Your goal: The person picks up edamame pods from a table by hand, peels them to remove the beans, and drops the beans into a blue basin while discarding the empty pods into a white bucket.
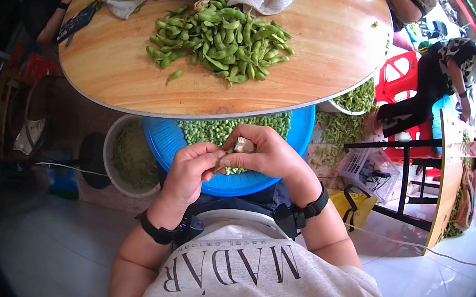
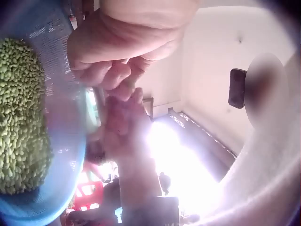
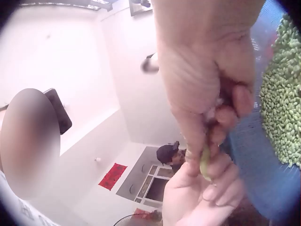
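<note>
Over the blue basket [image 1: 154, 139] of shelled beans [image 1: 205, 129], the head view shows the left hand [image 1: 190, 169] and the right hand [image 1: 269, 155] meeting, just beside the table [image 1: 324, 58] with its heap of green pods [image 1: 221, 41]. From the left wrist, the left hand's fingers are curled together against the right hand, though what they grip is hidden; from the right wrist, the fingers of both hands are clamped on a green pod [image 3: 205, 165], with the shelled beans alongside.
</note>
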A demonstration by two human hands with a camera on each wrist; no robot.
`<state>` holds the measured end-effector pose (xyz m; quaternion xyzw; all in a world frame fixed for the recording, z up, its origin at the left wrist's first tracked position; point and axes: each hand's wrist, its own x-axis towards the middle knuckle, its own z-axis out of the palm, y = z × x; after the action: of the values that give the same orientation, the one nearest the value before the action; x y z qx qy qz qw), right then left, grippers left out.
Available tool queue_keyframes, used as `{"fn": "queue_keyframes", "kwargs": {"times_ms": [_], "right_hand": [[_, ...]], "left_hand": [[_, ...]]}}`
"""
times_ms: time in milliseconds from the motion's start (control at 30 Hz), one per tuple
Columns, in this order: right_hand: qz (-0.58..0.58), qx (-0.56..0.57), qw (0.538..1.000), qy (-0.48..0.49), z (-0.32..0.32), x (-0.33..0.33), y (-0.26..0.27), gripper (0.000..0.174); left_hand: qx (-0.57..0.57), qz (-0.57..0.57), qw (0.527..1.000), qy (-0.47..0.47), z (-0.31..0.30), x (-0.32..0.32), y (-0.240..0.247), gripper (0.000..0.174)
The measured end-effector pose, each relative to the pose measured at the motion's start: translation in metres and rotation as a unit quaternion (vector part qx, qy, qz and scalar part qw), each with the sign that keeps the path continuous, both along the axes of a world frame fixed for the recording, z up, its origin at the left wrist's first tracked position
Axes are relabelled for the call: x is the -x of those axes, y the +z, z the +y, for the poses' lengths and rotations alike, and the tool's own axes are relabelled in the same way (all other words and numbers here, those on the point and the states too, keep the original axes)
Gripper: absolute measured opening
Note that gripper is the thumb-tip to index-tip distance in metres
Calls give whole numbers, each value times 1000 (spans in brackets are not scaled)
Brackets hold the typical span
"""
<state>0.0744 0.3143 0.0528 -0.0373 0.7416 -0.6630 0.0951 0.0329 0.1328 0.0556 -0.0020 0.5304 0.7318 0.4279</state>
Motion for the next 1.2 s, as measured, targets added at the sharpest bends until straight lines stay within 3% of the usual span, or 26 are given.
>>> {"fn": "queue_keyframes", "kwargs": {"times_ms": [100, 233, 433, 533, 633, 733, 833, 1000, 1133, 1200], "right_hand": [[-7, -2, 1000, 5, 1, -1, -4, 23], [-33, -35, 999, -3, 4, -2, -7, 24], [134, -201, 964, -112, -3, -5, -14, 30], [106, -233, 961, -106, -6, -6, -24, 29], [114, -216, 964, -104, -1, -5, -33, 26], [31, -112, 987, -107, 10, -4, -37, 24], [52, -106, 988, -101, 9, -3, -48, 23], [-9, -103, 993, -56, 15, 1, -47, 22], [-84, -79, 991, -72, 18, 2, -53, 21], [-125, 38, 989, -64, 19, 1, -61, 20]], "left_hand": [[32, 38, 999, 21, 3, 1, -7, 11], [79, 87, 993, -32, 5, 4, -11, 13], [108, 92, 989, -50, 9, 5, -12, 11], [119, 109, 986, -50, 13, 2, -17, 10], [128, 99, 986, -46, 17, 1, -23, 10], [154, 100, 982, -45, 16, 3, -25, 11], [158, 135, 977, -55, 18, 2, -28, 12], [173, 207, 957, -102, 18, 4, -32, 12], [148, 105, 976, -123, 20, 6, -31, 15], [142, 72, 979, -129, 17, 7, -33, 17]]}}
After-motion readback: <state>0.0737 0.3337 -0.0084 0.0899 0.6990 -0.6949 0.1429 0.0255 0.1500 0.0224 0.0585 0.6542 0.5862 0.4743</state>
